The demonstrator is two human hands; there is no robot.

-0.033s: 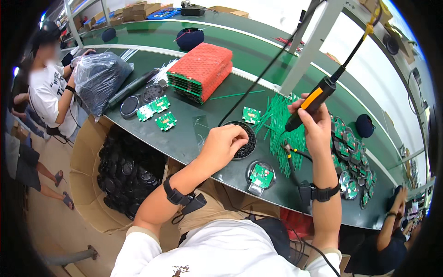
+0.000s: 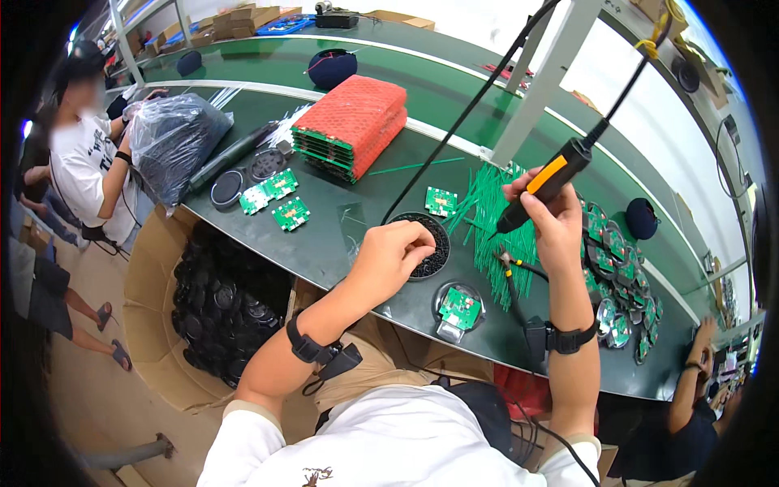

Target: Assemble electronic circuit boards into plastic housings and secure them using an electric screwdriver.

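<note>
My left hand [image 2: 395,253] reaches over a round dish of small black screws [image 2: 430,264], its fingertips pinched together at the contents. Whatever lies between those fingertips is too small to make out. Higher up on the right, my right hand [image 2: 552,215] grips a black and orange electric screwdriver [image 2: 542,188] with its bit pointing down to the left. Just nearer than the dish, a green circuit board [image 2: 460,308] sits in a round black housing [image 2: 458,331]. A pair of cutters [image 2: 510,272] lies below my right hand, beside loose green strips [image 2: 495,219].
Stacked circuit boards with red padding [image 2: 350,122] stand at the back. Finished-looking round units [image 2: 617,268] are heaped on the right. A carton [image 2: 154,325] of black round parts stands left of the bench. A person [image 2: 89,146] handles a plastic bag [image 2: 178,142]; a black cable [image 2: 462,122] crosses the bench.
The screwdriver in my right hand has shifted very slightly left and down, and its cord has swung a little. My left hand stays at the dish.
</note>
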